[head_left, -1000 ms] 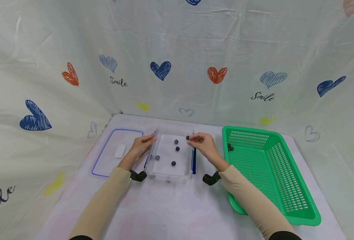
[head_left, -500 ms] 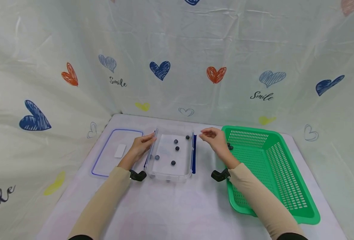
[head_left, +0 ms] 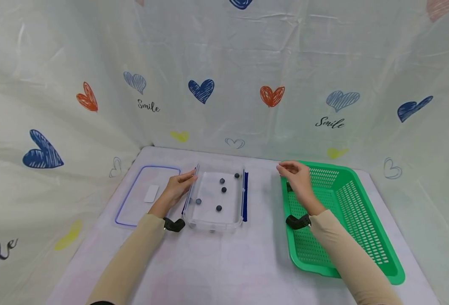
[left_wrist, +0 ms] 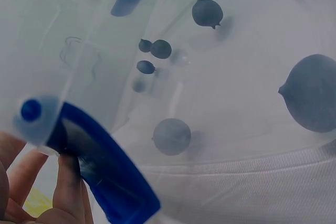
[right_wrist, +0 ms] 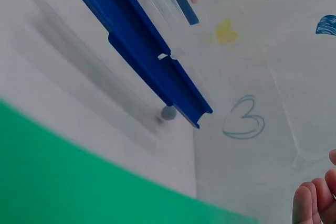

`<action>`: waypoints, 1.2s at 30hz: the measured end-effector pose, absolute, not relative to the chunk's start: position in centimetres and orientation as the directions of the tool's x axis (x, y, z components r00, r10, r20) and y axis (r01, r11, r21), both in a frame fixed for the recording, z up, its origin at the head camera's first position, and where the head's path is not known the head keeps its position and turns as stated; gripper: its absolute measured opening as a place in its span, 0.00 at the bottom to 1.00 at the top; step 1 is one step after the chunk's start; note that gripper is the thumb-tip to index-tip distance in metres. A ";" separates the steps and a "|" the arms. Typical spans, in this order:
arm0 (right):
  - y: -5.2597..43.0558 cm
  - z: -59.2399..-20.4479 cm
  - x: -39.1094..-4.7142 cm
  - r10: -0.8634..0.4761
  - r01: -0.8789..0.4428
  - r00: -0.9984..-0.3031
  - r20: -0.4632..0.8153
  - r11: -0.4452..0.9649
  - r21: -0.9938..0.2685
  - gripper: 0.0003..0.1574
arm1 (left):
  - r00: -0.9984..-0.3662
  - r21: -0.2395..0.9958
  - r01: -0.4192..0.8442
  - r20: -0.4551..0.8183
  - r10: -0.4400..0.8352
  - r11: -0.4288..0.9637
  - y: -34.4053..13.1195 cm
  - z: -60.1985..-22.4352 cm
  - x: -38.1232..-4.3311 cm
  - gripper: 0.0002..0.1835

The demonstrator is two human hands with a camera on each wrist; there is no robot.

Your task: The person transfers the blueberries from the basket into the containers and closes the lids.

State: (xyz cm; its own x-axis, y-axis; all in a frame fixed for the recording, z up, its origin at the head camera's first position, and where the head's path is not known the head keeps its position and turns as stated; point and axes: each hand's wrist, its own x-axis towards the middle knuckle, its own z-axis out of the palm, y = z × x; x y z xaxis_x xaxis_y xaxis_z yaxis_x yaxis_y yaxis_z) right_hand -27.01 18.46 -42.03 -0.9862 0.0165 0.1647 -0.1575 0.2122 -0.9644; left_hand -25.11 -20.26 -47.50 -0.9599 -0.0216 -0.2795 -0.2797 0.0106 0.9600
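Near the middle of the table (head_left: pixel 209 262), a clear container (head_left: pixel 213 226) stands with dark balls (head_left: pixel 218 208) scattered over its floor; left hand (head_left: pixel 176 188) pinches its long side, grip snug on the edge, probably to keep it from sliding. Over the left rim of the green basket (head_left: pixel 365 220), right hand (head_left: pixel 299 178) hovers, grip loose, fingers bent, nothing visible between them. Lid (head_left: pixel 142 203) lies flat to the container's left, presumably to leave the top uncovered; basket to the right, likely for easy reach by that hand.
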 end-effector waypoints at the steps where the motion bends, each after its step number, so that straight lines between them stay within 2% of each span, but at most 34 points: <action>1: 18.9 -42.1 -27.0 0.020 -0.157 -0.986 0.165 0.214 -0.964 0.20 | -0.960 0.960 -0.281 -0.281 -0.021 0.010 -20.3 -47.5 -25.1 0.29; 9: 21.7 -42.7 -27.0 0.060 -0.154 -0.982 0.177 0.271 -0.950 0.20 | -0.959 0.959 -0.284 -0.284 -0.020 0.015 -20.3 -47.4 -25.0 0.29; 21: 23.8 -44.3 -27.3 0.101 -0.045 -0.990 0.100 0.447 -0.893 0.21 | -0.960 0.959 -0.281 -0.281 -0.016 0.021 -20.3 -47.4 -25.1 0.29; 36: 25.7 -47.0 -28.0 0.030 -0.012 -0.999 0.033 0.530 -0.848 0.20 | -0.957 0.956 -0.291 -0.290 -0.031 0.027 -20.2 -47.3 -25.0 0.29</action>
